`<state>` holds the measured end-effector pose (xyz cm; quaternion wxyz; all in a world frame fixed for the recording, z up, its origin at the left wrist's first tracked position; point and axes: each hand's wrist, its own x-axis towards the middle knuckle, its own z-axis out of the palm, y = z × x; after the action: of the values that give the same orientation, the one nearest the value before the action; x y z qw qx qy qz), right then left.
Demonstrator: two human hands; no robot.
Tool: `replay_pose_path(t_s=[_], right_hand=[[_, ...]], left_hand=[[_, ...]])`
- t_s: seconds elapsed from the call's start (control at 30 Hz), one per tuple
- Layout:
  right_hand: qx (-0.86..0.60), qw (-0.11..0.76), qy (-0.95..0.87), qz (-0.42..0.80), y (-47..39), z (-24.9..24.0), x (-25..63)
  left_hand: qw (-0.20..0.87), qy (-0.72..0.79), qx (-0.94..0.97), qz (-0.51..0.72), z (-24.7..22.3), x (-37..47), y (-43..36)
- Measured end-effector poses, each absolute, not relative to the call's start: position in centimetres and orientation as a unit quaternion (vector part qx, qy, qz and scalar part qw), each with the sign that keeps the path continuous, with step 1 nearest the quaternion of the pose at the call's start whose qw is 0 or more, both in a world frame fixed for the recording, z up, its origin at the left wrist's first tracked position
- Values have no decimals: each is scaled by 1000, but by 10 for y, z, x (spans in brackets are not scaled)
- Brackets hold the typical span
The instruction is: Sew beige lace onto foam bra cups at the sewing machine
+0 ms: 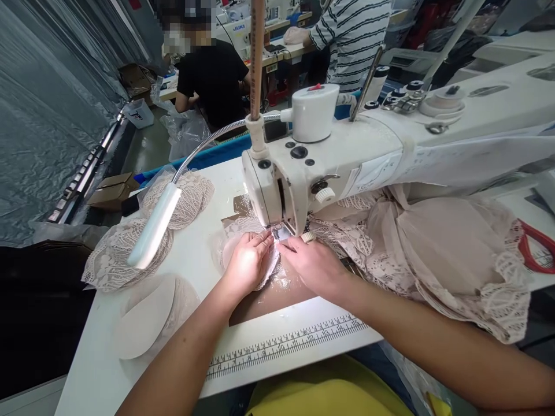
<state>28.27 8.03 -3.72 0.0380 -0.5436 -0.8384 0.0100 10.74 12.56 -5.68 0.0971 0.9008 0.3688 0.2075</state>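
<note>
Beige lace over a smooth, rounded fabric piece (pixel 229 245) lies beneath the small metal presser foot (pixel 276 233) of a white industrial sewing machine (pixel 368 136), on a brown sheet (pixel 264 306) set back from the worktop's (pixel 97 346) near edge. The left hand (pixel 248 260) is spread flat on the piece, fingers together and extended, pressing rather than clutching. The right hand (pixel 318 266) reaches to the piece's right side with its index finger extended; whether thumb and finger pinch the fabric cannot be told.

Both sets of fingertips sit close by the presser foot, so a small slip could bring one under the needle. Uneven pressure from the two hands might pucker the lace or pull the curved edge off line. Toward the worktop's right edge, a loose heap of beige mesh and lace garments (pixel 451 242) lies close enough to the right forearm that it could snag or drag.

"JUKI" reads on a white machine (pixel 237 36) in the background. A black printed ruler (pixel 286 346) along the near edge shows numbers, 10 among them. Writing on the white paper (pixel 379 172) along the sewing machine's arm is illegible.
</note>
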Motion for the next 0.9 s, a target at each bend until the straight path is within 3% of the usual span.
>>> replay_pose_path(t_s=[0.17, 0.4, 0.53, 0.73, 0.9], right_hand=[[-536, 64, -841, 35, 82, -38, 289], [-493, 174, -852, 13, 83, -53, 293], [-464, 246, -851, 25, 83, -56, 295], [-434, 287, -852, 61, 82, -53, 298], [-435, 272, -854, 87, 82, -51, 299]], left_hand=[[71, 424, 888, 163, -54, 106, 124], [43, 509, 853, 106, -51, 102, 119], [102, 516, 844, 107, -40, 90, 112], [293, 282, 904, 130, -12, 73, 71], [244, 388, 870, 182, -19, 75, 59]])
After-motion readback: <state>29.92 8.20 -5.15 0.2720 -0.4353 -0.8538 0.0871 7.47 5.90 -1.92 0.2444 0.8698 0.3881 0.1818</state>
